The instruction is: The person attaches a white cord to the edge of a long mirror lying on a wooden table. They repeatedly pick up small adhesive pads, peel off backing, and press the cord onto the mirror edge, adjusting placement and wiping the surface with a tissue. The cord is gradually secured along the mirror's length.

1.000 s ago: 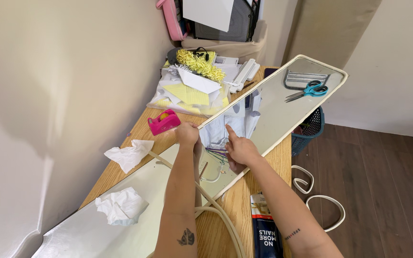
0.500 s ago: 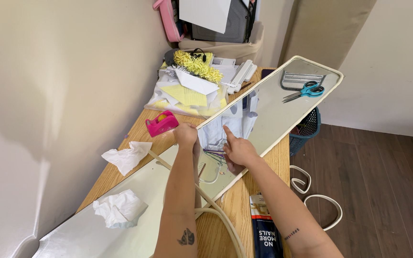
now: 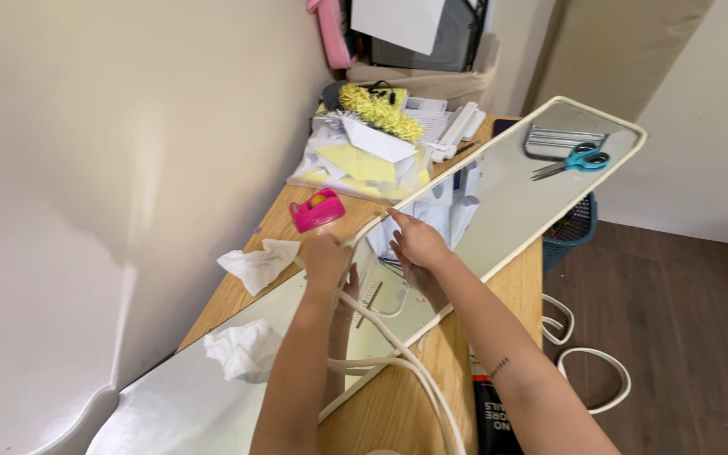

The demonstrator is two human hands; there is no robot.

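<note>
While both hands have held their places for the past second, the left hand point(image 3: 327, 258) stays clenched on the cream edge strip point(image 3: 398, 354), and the right hand point(image 3: 414, 244) presses flat on the one long mirror point(image 3: 507, 202) lying across the desk point(image 3: 254, 253). Two crumpled tissues sit at nine o'clock, one pink tape dispenser point(image 3: 317, 211) at eleven, one pair of scissors point(image 3: 573, 160) at two.

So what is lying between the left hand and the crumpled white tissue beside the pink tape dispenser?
Nothing: only bare wooden table between left hand and tissue, head view.
</note>
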